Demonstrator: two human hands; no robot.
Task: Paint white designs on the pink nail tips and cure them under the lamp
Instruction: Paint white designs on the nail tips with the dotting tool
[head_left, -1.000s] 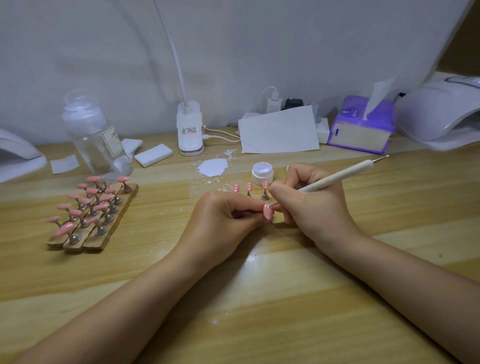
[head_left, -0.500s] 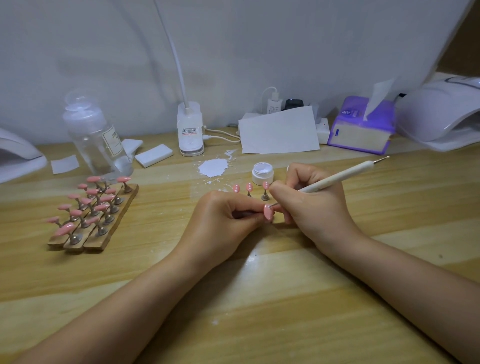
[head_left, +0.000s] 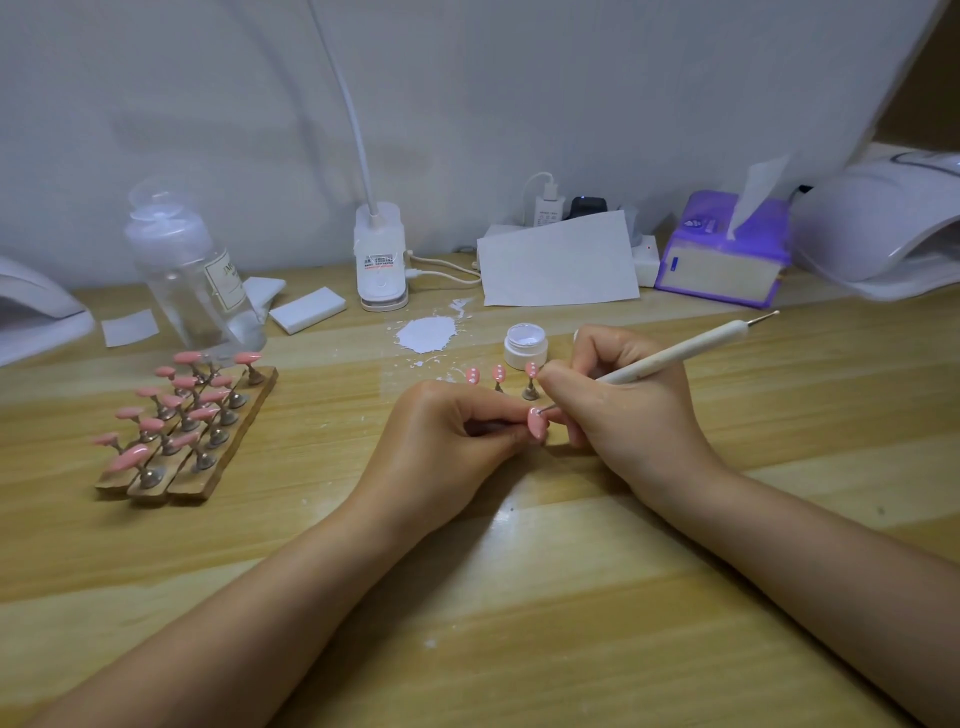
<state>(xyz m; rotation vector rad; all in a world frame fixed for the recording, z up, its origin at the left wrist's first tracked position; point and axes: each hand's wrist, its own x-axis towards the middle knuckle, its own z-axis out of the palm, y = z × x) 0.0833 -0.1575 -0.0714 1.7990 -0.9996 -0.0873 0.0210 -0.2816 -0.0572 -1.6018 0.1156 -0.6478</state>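
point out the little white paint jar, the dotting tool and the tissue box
white paint jar (head_left: 525, 349), head view, on the front of its side wall
dotting tool (head_left: 675, 354), head view, on the middle of its white handle
tissue box (head_left: 719, 270), head view, on its pale front face

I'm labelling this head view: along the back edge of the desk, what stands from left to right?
Clear pump bottle → white foam block → clip lamp base → white paper sheet → purple tissue pack → white nail curing lamp.
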